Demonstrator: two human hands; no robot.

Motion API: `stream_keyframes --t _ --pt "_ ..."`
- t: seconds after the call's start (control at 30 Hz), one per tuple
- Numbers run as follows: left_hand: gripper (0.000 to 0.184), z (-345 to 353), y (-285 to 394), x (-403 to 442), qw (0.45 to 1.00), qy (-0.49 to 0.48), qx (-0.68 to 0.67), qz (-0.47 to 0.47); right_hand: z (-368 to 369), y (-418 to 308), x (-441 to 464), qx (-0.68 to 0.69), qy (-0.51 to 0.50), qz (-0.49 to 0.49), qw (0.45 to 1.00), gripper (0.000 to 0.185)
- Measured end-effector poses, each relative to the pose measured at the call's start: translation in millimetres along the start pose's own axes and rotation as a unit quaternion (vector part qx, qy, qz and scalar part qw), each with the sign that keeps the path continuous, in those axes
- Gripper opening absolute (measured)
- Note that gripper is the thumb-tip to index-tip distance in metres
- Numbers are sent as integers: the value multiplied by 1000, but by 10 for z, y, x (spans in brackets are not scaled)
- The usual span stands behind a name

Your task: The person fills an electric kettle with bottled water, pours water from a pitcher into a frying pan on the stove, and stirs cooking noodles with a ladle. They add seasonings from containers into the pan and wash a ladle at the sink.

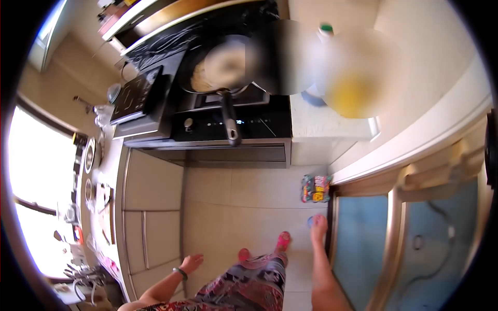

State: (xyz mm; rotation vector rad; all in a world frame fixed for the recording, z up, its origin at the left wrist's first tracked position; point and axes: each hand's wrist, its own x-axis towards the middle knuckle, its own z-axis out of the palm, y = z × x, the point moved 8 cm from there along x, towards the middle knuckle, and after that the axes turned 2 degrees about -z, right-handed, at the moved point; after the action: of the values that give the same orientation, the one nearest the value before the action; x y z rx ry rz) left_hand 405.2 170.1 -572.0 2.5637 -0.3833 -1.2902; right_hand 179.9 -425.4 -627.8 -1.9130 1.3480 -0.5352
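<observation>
My left hand (192,263) hangs low over the floor beside the drawer fronts, fingers loosely stretched and nothing in them. A dark band circles that wrist. On the other side, near the sliding doors, my right hand (320,228) is closed with a small blue thing (310,222) showing at its edge; its kind is unclear. Ahead on the stove (259,124) sits a dark frying pan (194,83) with pale food (200,78) in it, partly blurred. The pan's handle (230,119) points toward me. Neither hand touches the pan.
A colourful packet (315,188) lies on the floor by the door frame. An induction plate (137,96) stands left of the stove. A green-capped bottle (326,31) and a blurred yellow thing (350,98) are at the right counter. Blue-panelled doors (360,233) border the right side.
</observation>
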Motion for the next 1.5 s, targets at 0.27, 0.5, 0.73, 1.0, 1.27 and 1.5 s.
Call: stream_keyframes --t 0.27,0.5,0.73,1.0,1.27,1.5 --pt "25 -1279 1845 -199 951 204 -200 118 -534 -4804 1182 -31 52 -397 916 35" --pt "42 -3491 3271 790 835 445 -160 281 381 -5527 2091 -193 -93 -353 911 47" --pt "44 -4101 3650 2559 929 313 127 151 699 -5774 2143 -338 -105 -327 876 30" --pt "33 -3972 3568 3044 927 270 189 177 152 -6006 1669 -287 -157 -264 908 26" --pt "37 -4055 3532 2941 940 276 130 153 848 -6130 1862 -298 -173 -283 895 27" --pt "38 -4162 3513 2627 931 324 71 152 1237 -6741 2327 -297 -118 -377 869 26"
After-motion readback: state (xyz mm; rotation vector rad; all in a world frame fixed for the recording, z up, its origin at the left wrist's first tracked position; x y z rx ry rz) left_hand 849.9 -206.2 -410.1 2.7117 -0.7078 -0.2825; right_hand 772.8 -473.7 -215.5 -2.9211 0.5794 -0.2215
